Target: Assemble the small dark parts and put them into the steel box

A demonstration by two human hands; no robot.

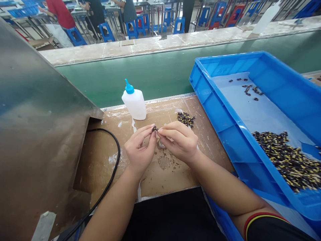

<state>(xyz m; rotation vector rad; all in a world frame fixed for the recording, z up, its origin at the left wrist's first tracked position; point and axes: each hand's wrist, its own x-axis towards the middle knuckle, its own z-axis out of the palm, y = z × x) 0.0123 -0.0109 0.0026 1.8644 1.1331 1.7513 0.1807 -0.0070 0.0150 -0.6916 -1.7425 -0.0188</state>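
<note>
- The left hand [139,150] is curled, with thumb and forefinger pinching a small dark ring [154,129] at their tips.
- The right hand [178,142] is also closed in a pinch, its fingertips [160,131] meeting the same ring from the other side. The two hands nearly touch, and the ring sits between them, above a cardboard-covered bench [100,167].
- At about 1 o'clock from the hands, just beyond the right fingers, lies a small heap of black-and-yellow parts [186,119] on the cardboard.
- At about 11 o'clock stands an upright white plastic squeeze bottle [134,103] with a blue nozzle.
- At about 9 o'clock, a black cable [114,150] curves across the cardboard, beside a dull metal panel [37,100].
- At about 3 o'clock sits a blue plastic crate [213,100], lined with a pale sheet [250,110]. It holds a large pile of the same black-and-yellow parts [286,160] and a small scattering of dark pieces [247,88].
- At 12 o'clock, a green conveyor side [120,80] runs across the view. Beyond it, co-workers, one in a red shirt [59,13], are at benches among blue stools [106,31].
</note>
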